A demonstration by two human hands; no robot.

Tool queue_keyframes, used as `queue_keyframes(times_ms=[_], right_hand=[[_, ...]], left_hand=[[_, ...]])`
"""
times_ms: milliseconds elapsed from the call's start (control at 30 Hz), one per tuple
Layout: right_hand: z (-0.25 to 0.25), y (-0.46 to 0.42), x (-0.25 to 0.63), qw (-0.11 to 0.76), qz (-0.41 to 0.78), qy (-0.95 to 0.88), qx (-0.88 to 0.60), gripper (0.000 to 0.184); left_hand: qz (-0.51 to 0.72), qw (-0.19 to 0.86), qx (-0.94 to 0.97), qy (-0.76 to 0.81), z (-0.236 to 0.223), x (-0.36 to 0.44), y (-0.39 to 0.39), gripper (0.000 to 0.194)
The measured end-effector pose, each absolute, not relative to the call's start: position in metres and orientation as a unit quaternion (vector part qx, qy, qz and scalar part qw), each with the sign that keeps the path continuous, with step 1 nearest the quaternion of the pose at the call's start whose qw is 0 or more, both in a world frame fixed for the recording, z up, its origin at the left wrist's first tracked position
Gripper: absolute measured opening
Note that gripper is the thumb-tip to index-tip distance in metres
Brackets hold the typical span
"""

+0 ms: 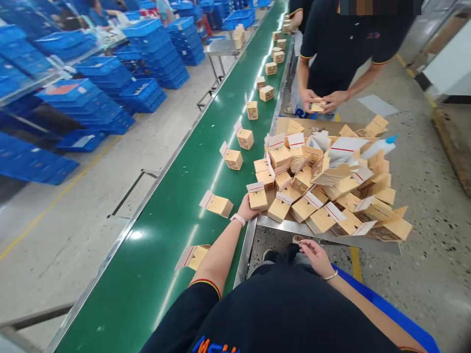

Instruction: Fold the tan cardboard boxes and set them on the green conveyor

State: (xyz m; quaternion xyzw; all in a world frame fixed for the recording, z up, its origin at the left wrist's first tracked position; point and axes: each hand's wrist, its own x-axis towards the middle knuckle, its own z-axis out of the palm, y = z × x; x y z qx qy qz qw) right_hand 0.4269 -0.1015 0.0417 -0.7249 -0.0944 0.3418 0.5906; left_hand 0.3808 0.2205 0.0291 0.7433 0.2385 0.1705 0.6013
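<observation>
At the right edge of the green conveyor belt (pixel 147 255), my left hand (pixel 247 210) is closed around the side of a small tan box (pixel 258 200) with a raised white flap bearing a red line. Part of the fingers is hidden behind that box. It sits beside a heap of similar tan boxes (pixel 320 220) on the metal side table (pixel 331 238). My right hand (pixel 315 256) is in front of the table, low and near my body, with loosely bent fingers apart and no object visible in them. On the belt by my left forearm lie a tan box (pixel 221 206) and another box (pixel 198 257).
More boxes (pixel 245 138) stand spaced along the belt. Across the table a co-worker (pixel 338 54) holds a small box (pixel 318 106) in both hands. Stacks of blue crates (pixel 88 105) stand left of the belt. A blue bin edge (pixel 386 304) shows beside my right forearm.
</observation>
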Motion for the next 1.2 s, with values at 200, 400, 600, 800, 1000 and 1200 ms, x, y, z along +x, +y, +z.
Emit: queue_keyframes(times_ms=[200,400,600,800,1000,1200], right_hand=[[0.038,-0.136,0.421,0.552,0.299,-0.066,-0.775,0.058],[0.043,-0.187,0.433,0.548,0.131,0.005,-0.826,0.052],[0.110,-0.219,0.498,0.516,-0.151,-0.086,-0.838,0.034],[0.199,-0.188,0.603,0.492,-0.288,-0.237,-0.786,0.015],[0.225,-0.081,0.647,0.413,-0.173,-0.571,-0.688,0.040],[0.184,-0.041,0.649,0.399,-0.079,-0.584,-0.703,0.068]], left_hand=[[0.051,0.515,0.803,0.296,0.021,0.390,0.204,0.054],[0.079,0.454,0.806,0.372,0.037,0.366,0.199,0.045],[0.200,0.410,0.745,0.487,0.062,0.314,0.189,0.024],[0.363,0.380,0.732,0.434,0.117,0.342,0.148,0.024],[0.293,0.370,0.871,0.138,0.184,0.464,0.108,0.086],[0.207,0.356,0.910,0.054,0.196,0.529,0.108,0.075]])
